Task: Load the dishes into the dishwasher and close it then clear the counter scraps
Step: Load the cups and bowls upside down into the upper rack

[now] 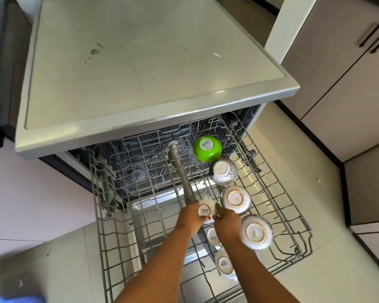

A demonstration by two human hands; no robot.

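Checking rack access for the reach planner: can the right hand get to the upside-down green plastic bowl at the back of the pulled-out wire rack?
Probably yes, once freed. The right hand and left hand both hold a small white cup. The green bowl sits uncovered, with only low upturned bowls between.

The upper rack (123,226) is pulled out in front of the dishwasher (140,68). Along its right side stand upturned bowls (235,199) in a row, and beside them, toward the middle, two upturned cups (212,237). A third cup (205,209) is between both hands, just left of the bowls.
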